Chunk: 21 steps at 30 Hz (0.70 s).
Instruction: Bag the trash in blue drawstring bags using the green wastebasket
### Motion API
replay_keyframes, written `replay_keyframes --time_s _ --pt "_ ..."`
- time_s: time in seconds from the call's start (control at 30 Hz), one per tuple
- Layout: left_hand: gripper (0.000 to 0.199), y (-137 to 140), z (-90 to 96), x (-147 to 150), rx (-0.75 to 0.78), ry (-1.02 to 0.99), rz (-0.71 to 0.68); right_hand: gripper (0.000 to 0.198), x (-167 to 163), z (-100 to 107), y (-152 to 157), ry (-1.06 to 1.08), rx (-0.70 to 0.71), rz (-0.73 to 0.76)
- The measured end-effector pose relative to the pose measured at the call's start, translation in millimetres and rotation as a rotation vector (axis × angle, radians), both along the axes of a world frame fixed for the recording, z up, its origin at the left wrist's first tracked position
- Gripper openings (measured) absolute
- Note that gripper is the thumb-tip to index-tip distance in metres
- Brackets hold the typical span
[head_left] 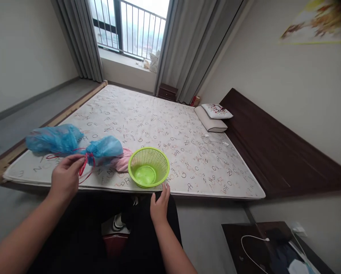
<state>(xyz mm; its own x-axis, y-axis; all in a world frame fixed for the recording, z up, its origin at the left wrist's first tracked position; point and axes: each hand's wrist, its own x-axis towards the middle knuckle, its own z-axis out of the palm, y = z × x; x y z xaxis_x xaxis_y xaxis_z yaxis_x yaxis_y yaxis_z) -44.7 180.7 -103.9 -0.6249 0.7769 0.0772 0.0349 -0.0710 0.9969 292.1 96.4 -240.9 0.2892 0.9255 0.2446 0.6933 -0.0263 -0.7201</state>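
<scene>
Between its thumb and fingers, my left hand (67, 173) pinches a red ribbon (86, 164) that loops down by a blue plastic bag (105, 147). A second, larger blue plastic bag (56, 137) lies to the left, with red strands beside it. Pink cloth or yarn (122, 160) shows at the right end of the nearer bag. Close to it, a green plastic basket (144, 174) stands upright on the mattress, with nothing in it. My right hand (160, 203) is just below the basket's rim, fingers stretched out; whether the fingertips touch it I cannot tell.
The lettered mattress (159, 125) lies on a wooden bed frame (73, 108) with a dark headboard (273, 148). Two pillows (214, 118) and a white cable (207, 139) are near the headboard. A dark nightstand (236, 239) stands at lower right.
</scene>
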Motion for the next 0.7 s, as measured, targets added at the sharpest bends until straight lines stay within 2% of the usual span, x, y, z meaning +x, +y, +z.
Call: replay_keyframes --time_s 0.07,0.17,0.23,0.33,0.4,0.43,0.53,0.6,0.7 --pt "0.042 -50.3 -9.5 8.1 -0.163 0.069 -0.048 0.057 -3.1 4.4 -6.0 -0.084 0.054 -0.022" --pt "0.042 -119.9 -37.5 30.1 -0.357 0.184 -0.328 0.052 -23.6 12.3 -18.6 -0.201 0.109 0.056" --pt "0.038 -155.8 -55.2 43.2 -0.352 0.285 -0.497 0.052 -50.6 16.4 -31.2 -0.187 0.111 0.228" --pt "0.027 -189.5 -66.5 51.0 -0.303 0.427 -0.621 0.068 -100.6 17.3 -55.3 0.001 0.052 0.574" --pt "0.023 -200.4 -65.7 49.3 -0.267 0.493 -0.698 0.077 -127.5 13.3 -69.9 0.154 0.0 0.696" --pt "0.022 -203.1 -65.3 47.6 -0.248 0.515 -0.739 0.074 -136.2 10.3 -74.8 0.23 -0.026 0.727" --pt "0.026 -201.4 -72.7 42.4 -0.244 0.496 -0.811 0.036 -142.8 -1.4 -75.2 0.379 -0.181 0.826" --pt "0.032 -193.1 -85.7 40.5 -0.285 0.424 -0.762 0.018 -136.9 -9.2 -65.0 0.408 -0.265 0.781" --pt "0.039 -177.3 -106.2 41.2 -0.305 0.38 -0.607 0.028 -125.8 -17.8 -47.0 0.529 -0.328 0.607"
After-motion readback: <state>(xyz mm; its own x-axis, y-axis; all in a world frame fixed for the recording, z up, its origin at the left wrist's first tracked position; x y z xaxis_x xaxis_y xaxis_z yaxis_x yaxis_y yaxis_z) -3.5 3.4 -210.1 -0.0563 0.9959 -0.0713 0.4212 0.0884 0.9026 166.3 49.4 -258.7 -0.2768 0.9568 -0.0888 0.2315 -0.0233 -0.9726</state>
